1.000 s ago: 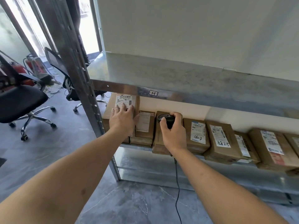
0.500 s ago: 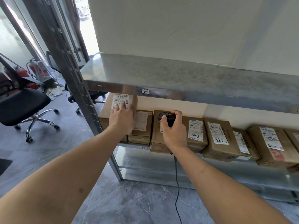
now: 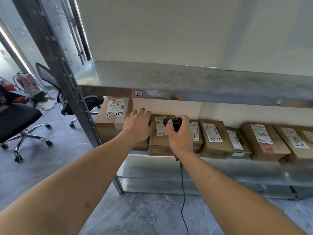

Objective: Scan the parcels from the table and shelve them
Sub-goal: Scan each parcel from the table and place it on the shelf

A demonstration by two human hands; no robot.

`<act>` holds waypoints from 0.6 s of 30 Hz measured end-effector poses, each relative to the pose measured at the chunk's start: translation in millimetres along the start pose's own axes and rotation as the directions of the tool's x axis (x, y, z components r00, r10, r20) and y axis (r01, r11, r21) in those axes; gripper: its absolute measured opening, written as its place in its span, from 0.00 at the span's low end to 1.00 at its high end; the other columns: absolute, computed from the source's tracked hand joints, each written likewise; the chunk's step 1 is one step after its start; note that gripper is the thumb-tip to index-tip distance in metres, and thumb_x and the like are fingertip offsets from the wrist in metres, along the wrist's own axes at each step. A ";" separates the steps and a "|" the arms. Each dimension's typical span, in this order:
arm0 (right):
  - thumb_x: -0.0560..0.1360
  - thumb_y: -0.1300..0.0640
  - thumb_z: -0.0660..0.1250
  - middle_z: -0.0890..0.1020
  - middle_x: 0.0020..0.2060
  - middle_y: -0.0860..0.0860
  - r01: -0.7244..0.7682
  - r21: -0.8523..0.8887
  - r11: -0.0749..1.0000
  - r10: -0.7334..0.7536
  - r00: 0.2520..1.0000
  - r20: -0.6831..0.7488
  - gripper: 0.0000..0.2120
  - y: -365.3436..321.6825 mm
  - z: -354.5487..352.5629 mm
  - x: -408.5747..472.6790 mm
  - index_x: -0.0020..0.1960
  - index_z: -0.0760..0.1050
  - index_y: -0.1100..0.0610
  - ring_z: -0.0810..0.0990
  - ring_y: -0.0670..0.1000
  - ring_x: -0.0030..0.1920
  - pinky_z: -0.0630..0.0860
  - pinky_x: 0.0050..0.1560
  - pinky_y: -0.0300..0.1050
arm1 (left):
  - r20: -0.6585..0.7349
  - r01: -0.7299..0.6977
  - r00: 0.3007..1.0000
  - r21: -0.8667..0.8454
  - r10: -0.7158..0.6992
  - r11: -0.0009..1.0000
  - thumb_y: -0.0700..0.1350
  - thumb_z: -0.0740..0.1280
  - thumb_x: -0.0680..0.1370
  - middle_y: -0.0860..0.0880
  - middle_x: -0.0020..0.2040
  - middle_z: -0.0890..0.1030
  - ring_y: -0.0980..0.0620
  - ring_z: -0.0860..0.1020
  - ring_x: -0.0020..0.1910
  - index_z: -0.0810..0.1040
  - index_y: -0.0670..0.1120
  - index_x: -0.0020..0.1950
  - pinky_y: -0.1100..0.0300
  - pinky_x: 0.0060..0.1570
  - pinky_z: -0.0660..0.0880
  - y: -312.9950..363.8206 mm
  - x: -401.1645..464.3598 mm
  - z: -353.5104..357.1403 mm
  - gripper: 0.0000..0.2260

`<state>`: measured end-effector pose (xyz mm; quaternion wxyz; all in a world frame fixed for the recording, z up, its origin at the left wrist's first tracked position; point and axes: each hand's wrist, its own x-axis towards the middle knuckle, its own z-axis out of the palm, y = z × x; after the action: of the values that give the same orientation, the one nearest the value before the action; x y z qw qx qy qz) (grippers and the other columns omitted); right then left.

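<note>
Head view looks down both bare forearms toward a metal rack whose lower shelf [image 3: 237,156] carries a row of brown cardboard parcels with white labels. At the row's left end, against the rack's upright post [image 3: 55,68], stands the taller parcel [image 3: 110,122], its label handwritten "5082". The left hand [image 3: 138,127] lies just to its right, palm down, fingers straight and slightly spread; it covers the small parcel beneath it so fully that only a sliver of that one's lower edge shows, and whether the palm presses on it cannot be told. The right hand [image 3: 180,137] curls around a black scanner [image 3: 171,123], thumb on the near side and fingers over the top; only the dark head shows, the handle is hidden in the palm. Its cable [image 3: 183,192] drops from under the wrist and runs off the bottom edge. The scanner sits over the front parcel [image 3: 159,143], partly masking its label. The next label rightward is mostly hidden behind the right hand. Beyond it stands a parcel marked "8825" [image 3: 215,138], and the row carries on until the right edge cuts it off. A small "H" tag [image 3: 138,93] sits on the upper shelf's front lip. At left, a black office chair [image 3: 18,122] is cut off by the frame edge.
</note>
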<state>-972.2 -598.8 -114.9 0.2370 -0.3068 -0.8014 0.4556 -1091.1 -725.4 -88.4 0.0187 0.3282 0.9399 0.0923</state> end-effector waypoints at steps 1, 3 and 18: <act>0.84 0.44 0.64 0.80 0.48 0.47 -0.003 -0.003 1.000 0.003 1.000 -0.025 0.19 -1.5 -4.9 -4.9 0.70 0.66 0.49 0.82 0.53 0.49 0.79 0.50 0.50 | 0.005 -0.022 1.000 0.005 0.022 1.000 0.57 0.62 0.84 0.44 0.76 0.70 0.38 0.68 0.75 0.70 0.47 0.76 0.41 0.72 0.68 4.0 -1.3 -0.4 0.24; 0.84 0.44 0.64 0.78 0.47 0.45 -0.021 -0.025 0.999 0.019 0.996 -0.089 0.19 -5.6 -13.4 -17.1 0.71 0.67 0.50 0.79 0.51 0.48 0.76 0.49 0.47 | 0.019 -0.073 0.997 0.010 0.072 0.997 0.57 0.62 0.83 0.44 0.76 0.70 0.38 0.68 0.74 0.69 0.49 0.77 0.41 0.71 0.68 11.1 -5.2 -0.9 0.24; 0.83 0.42 0.62 0.82 0.47 0.48 -0.246 -0.069 0.967 0.165 0.807 -0.567 0.16 -9.8 -110.4 -158.2 0.66 0.66 0.47 0.83 0.54 0.47 0.83 0.48 0.57 | 0.080 -0.582 0.809 -0.020 0.582 0.813 0.58 0.61 0.82 0.46 0.68 0.77 0.40 0.76 0.67 0.77 0.51 0.68 0.45 0.65 0.73 114.5 -76.0 -12.1 0.19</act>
<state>-791.5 -650.1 -70.1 0.3872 -0.5269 -0.6892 0.3122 -962.4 -686.7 -57.2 0.0273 0.6036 0.7930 0.0773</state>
